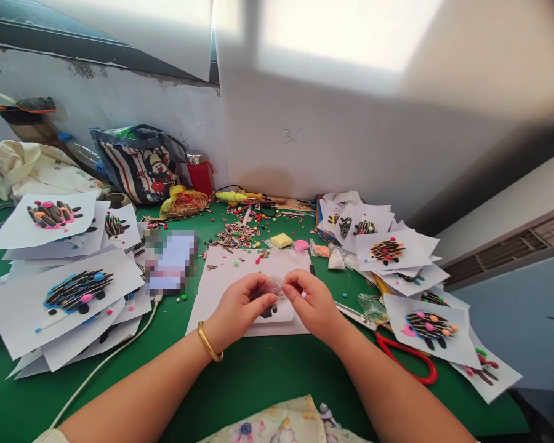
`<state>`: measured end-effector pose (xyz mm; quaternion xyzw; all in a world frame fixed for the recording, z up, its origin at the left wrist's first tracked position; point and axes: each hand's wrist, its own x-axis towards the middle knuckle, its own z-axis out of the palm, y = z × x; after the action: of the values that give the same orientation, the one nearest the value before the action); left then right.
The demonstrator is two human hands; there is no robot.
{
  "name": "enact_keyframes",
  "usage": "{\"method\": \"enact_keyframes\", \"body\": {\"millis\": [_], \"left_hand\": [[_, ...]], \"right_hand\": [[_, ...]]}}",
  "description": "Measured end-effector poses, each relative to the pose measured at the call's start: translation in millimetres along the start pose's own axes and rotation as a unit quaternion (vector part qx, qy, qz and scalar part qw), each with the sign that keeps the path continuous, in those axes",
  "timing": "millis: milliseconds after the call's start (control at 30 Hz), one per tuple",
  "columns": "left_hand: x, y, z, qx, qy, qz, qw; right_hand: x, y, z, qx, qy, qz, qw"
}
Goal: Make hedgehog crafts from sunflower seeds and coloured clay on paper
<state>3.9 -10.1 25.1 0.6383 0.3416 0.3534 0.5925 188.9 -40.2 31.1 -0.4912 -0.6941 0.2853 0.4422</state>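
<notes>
My left hand (244, 306) and my right hand (313, 306) meet over white paper (203, 311) in front of me. Between their fingertips is a small piece of clear, crinkled plastic (277, 285); both hands are closed in a pinch on it. Whether anything lies inside the plastic I cannot make out. Under the hands, dark blobs (268, 312) show on a white card, mostly hidden by my fingers. Beyond them a few bits of coloured clay and seeds lie on the paper. A yellow clay block (281, 240) and a pink clay lump (301, 245) sit behind it.
Stacked cards with seed hedgehogs stand left (64, 335) and right (436, 326). Red-handled scissors (406, 363) lie by my right forearm. A blurred-out phone (170, 261) with a white cable (115, 357) is at left. Loose sunflower seeds (235, 237), a bag (136, 166) and a red bottle (199, 174) are behind.
</notes>
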Motion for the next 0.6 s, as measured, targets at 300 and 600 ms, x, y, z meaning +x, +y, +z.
{"method": "enact_keyframes", "body": {"millis": [300,600], "left_hand": [[2.3,0.5,-6.7,0.014,0.039,0.000,0.999],[3.9,3.2,-4.0,-0.001,0.049,-0.024,0.999]], "right_hand": [[5.3,5.3,2.2,0.204,-0.018,0.119,0.972],[6.0,12.7,-2.2,0.157,0.003,0.110,0.981]]}}
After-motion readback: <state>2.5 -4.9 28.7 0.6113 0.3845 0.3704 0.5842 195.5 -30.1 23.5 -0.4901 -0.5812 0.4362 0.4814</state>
